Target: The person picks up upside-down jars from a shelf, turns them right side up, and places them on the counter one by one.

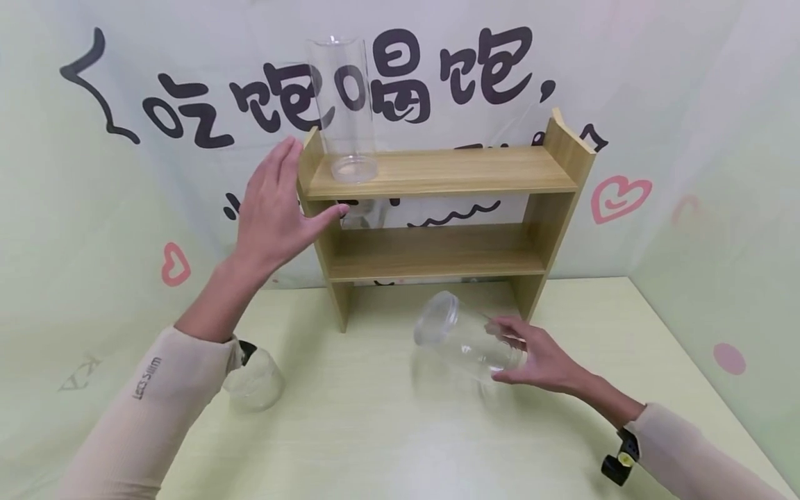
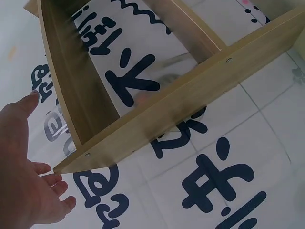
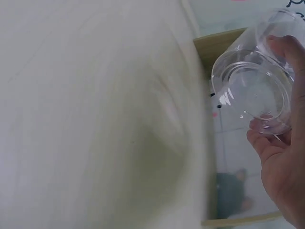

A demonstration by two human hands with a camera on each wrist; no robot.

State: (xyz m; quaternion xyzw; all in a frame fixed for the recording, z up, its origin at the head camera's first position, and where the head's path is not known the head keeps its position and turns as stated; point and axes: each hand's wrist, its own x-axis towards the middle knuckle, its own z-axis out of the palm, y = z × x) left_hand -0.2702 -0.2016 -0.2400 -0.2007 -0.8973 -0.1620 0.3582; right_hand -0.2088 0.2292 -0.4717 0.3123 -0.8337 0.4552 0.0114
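Note:
My left hand [image 1: 270, 208] is raised at the upper left corner of the wooden shelf [image 1: 437, 250], its fingers straight and the thumb spread apart. Close to it, a tall clear cylinder [image 1: 350, 118] stands upright on the top board. In the left wrist view the fingertips [image 2: 56, 179] are by the corner of the side panel; whether they touch it I cannot tell. My right hand [image 1: 540, 357] grips a clear jar [image 1: 465, 340] around one end, holding it tilted above the table. The right wrist view shows the jar's round end [image 3: 257, 90] between thumb and fingers.
Another clear jar [image 1: 256, 382] stands on the pale table [image 1: 375, 437] by the left sleeve, partly hidden. Under the top board, a faint clear shape [image 1: 365, 214] is hard to make out. A printed cloth [image 1: 187, 42] hangs behind the shelf.

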